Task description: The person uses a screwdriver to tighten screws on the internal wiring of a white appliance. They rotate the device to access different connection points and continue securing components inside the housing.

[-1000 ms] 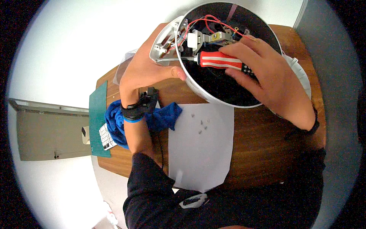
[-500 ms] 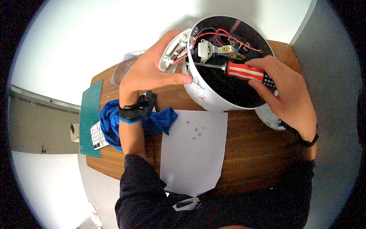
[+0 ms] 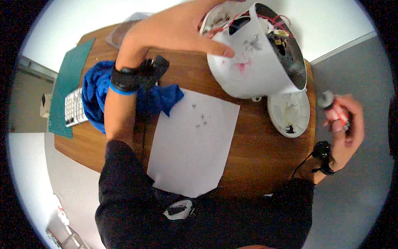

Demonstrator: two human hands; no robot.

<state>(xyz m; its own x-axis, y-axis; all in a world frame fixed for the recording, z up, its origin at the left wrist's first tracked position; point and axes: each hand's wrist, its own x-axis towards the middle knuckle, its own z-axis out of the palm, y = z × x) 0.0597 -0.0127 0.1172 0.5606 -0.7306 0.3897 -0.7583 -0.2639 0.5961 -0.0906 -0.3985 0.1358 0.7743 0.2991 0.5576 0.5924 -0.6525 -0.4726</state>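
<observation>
My left hand (image 3: 174, 31) grips the small white panel (image 3: 217, 16) at the top of a white round appliance housing (image 3: 238, 68), its thumb over the housing's flower-printed wall. The housing leans on its side, showing red wires and metal parts inside. Away at the table's right edge, my right hand (image 3: 348, 124) is closed on a red, striped screwdriver (image 3: 336, 111), blurred and seen nearly end-on; whether its shaft is there I cannot tell. A white round vented cover (image 3: 284, 116) lies below the housing. Several small screws (image 3: 203, 122) rest on white paper (image 3: 190, 153).
On the wooden table (image 3: 248, 157) are a blue cloth (image 3: 95, 91), a black device (image 3: 155, 66), a white keyboard (image 3: 74, 108) and a green mat (image 3: 70, 70) at left. A clear plastic item (image 3: 124, 29) sits at the back. A white wall and grey surface border the table.
My right hand has pulled the screwdriver out of the housing and moved down to the right. The housing is tipped further over, showing more of its printed wall and the round cover.
</observation>
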